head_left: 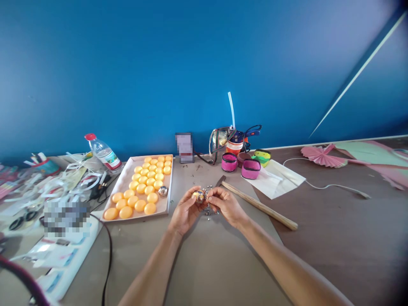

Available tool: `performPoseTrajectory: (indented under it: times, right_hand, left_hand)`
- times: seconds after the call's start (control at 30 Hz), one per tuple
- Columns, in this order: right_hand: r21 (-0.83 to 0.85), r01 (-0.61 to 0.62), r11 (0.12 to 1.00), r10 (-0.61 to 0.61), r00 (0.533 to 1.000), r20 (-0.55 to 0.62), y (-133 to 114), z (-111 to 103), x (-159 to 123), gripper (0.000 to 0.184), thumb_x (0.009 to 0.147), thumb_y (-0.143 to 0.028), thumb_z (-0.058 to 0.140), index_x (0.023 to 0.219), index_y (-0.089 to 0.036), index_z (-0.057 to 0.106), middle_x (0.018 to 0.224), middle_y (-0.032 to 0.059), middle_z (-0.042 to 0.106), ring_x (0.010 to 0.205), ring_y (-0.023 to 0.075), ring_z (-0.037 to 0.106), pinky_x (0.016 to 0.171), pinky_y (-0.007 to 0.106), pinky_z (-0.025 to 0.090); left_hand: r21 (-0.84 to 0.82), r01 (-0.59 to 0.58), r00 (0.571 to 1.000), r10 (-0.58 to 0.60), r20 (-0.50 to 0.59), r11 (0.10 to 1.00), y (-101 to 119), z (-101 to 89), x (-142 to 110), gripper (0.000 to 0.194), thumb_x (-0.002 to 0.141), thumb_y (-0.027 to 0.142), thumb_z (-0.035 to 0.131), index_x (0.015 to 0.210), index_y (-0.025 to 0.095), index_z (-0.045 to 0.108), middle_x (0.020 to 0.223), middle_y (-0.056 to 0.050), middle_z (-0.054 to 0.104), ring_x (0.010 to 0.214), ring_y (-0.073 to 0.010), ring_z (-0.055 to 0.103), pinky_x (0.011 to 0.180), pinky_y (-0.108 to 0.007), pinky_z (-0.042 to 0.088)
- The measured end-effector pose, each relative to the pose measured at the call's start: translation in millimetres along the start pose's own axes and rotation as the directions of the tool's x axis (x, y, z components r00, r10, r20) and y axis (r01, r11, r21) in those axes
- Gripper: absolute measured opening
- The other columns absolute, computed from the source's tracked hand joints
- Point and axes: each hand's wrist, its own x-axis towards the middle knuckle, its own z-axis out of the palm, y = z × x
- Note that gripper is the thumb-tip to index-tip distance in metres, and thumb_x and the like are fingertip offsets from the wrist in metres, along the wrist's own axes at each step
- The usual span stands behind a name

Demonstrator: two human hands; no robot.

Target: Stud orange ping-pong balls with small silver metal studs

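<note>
My left hand [186, 212] is closed around an orange ball [199, 196] partly covered with shiny silver pieces. Right beside it, the fingers of my right hand [225, 204] pinch together close to the ball's right side; whatever is between them is too small to make out. Several small shiny metal pieces [208, 211] lie scattered on the table under and behind both hands. To the left, a shallow white tray [170, 178] bears rows of plain orange balls [140, 188]. One silver-covered ball [163, 191] rests at its right side.
A hammer [259, 206] with a wooden handle lies right of my hands. Behind it are magenta bands [251, 169] and white paper [276, 180]. A plastic bottle [105, 154] leans behind the tray. Strips and scissors [23, 220] clutter the left; a dark cable [110, 250] crosses the table.
</note>
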Motion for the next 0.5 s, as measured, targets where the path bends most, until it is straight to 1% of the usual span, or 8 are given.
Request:
performPoseTrajectory:
  times: [0.1,0.2,0.37,0.5]
  right_hand:
    - [-0.08,0.023,0.997,-0.025,1.0,-0.019,0.8,1.0,0.5,0.019,0.066,-0.034,0.065,0.07,-0.018,0.055,0.055,-0.0054,0.046,0.051,0.0074,0.037,0.05,0.021,0.027]
    - [-0.079,0.011,0.997,-0.01,1.0,0.006,0.3,1.9,0.3,0.02,0.066,-0.035,0.064,0.068,-0.018,0.054,0.057,-0.0047,0.047,0.054,0.0082,0.037,0.051,0.022,0.028]
    - [-0.112,-0.006,0.994,0.004,1.0,-0.017,1.8,2.0,1.3,0.017,0.066,-0.032,0.063,0.07,-0.018,0.056,0.055,-0.0058,0.044,0.053,0.0078,0.036,0.052,0.022,0.028]
    - [-0.13,-0.013,0.991,0.011,1.0,-0.021,3.3,1.5,2.3,0.015,0.066,-0.031,0.062,0.07,-0.018,0.057,0.054,-0.0058,0.044,0.052,0.0079,0.036,0.051,0.022,0.028]
  left_hand:
    - [0.025,0.008,1.0,-0.009,0.009,1.0,-1.5,0.4,-0.8,0.032,0.076,0.021,0.063,0.108,0.019,0.058,0.094,-0.005,0.064,0.08,-0.0153,0.06,0.078,-0.031,0.045]
    - [0.048,-0.005,1.0,0.005,0.013,0.999,-3.6,-0.3,-0.6,0.035,0.077,0.022,0.063,0.111,0.019,0.057,0.096,-0.006,0.063,0.082,-0.0161,0.06,0.08,-0.033,0.045]
    - [0.078,-0.022,0.999,0.019,0.043,0.997,-5.7,0.7,0.5,0.029,0.076,0.024,0.063,0.105,0.017,0.059,0.095,-0.006,0.062,0.082,-0.0172,0.059,0.083,-0.037,0.045]
    - [0.09,-0.038,0.999,0.037,0.02,0.995,-6.4,1.9,0.6,0.031,0.076,0.024,0.064,0.105,0.017,0.06,0.095,-0.006,0.062,0.083,-0.0171,0.058,0.082,-0.037,0.045]
